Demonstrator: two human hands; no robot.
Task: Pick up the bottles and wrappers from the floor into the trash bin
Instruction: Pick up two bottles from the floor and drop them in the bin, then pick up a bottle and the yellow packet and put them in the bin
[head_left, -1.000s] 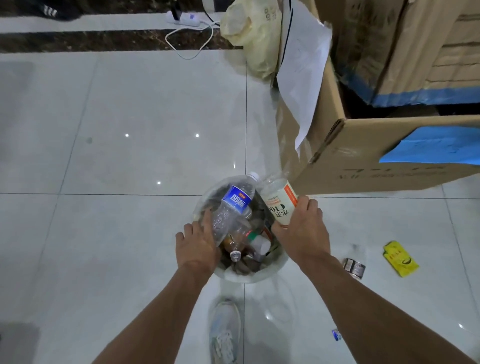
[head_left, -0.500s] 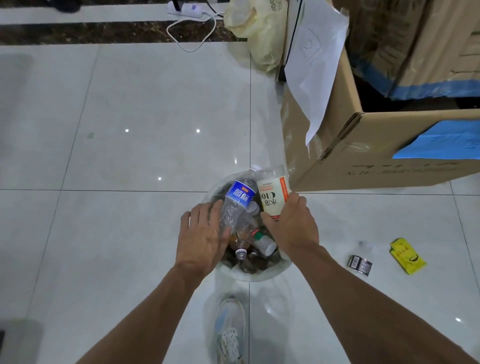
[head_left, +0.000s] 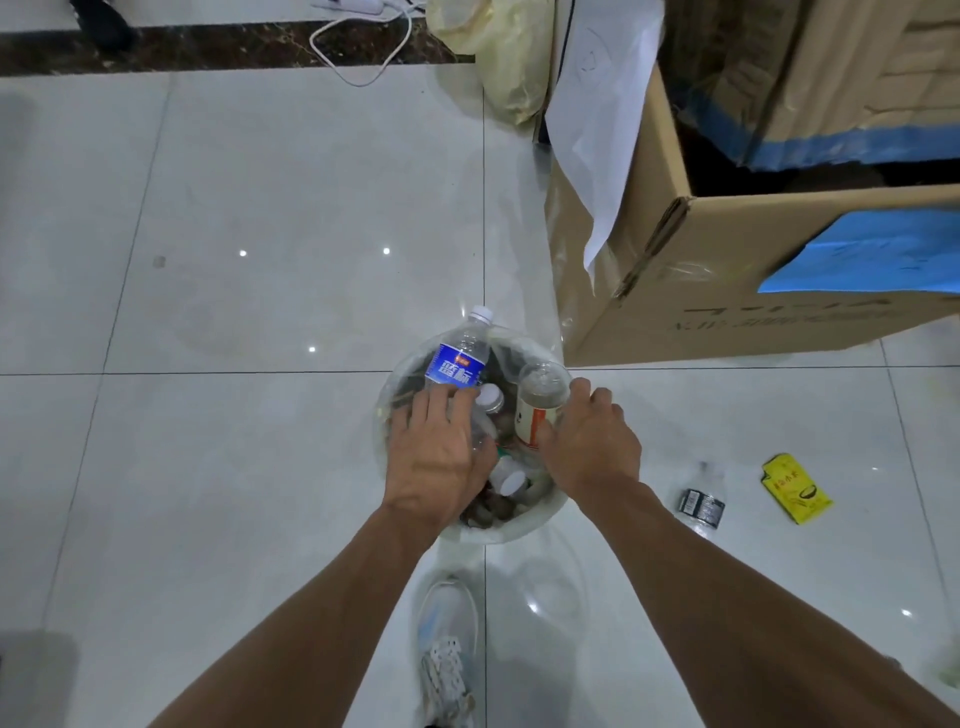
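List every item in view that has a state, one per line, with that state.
left hand: closed on the blue-label bottle
right hand: closed on the orange-label bottle
blue-label bottle: capped, tilted, neck poking past the bin rim
orange-label bottle: upside down over the bin
trash bin: nearly full
dark-label bottle: lying on the floor
yellow wrapper: lying flat on the floor
cardboard box: open at the top

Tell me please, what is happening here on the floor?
A person is pushing bottles into a nearly full trash bin. The left hand presses a blue-label water bottle; the right hand holds a white-and-orange bottle. A small dark-label bottle and a yellow wrapper lie on the floor.
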